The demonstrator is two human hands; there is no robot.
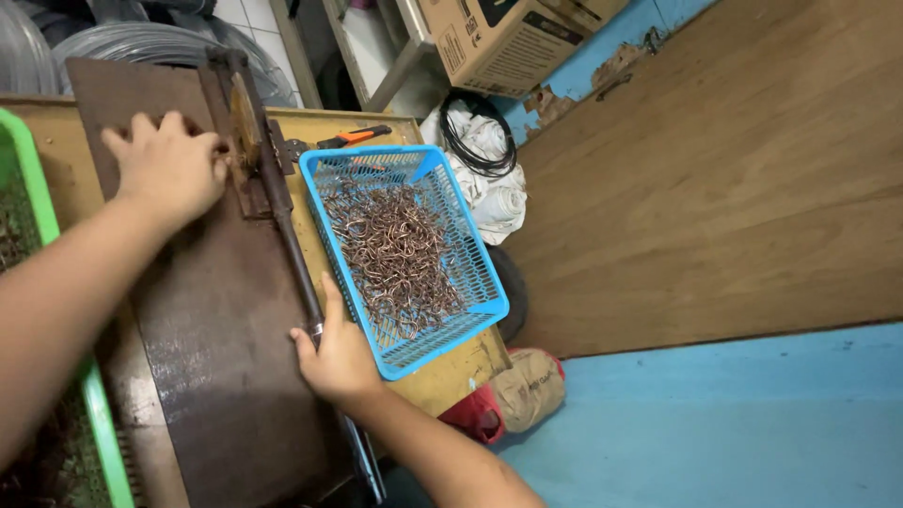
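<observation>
Overhead, tan cardboard box (513,38) – dark label – beyond blue basket (406,254)

Bench (428,381): metal plate (216,320) at centre w/ lever bar (287,235) along its right edge. Basket (404,254) of wire hooks (395,249) at bench right edge. Tray (38,188) on left edge. Pliers (343,138) at far edge, behind basket. Cardboard box (508,38) beyond bench.

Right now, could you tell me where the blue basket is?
In the head view, the blue basket sits on the table right of the lever bar, beside the right hand.
</observation>
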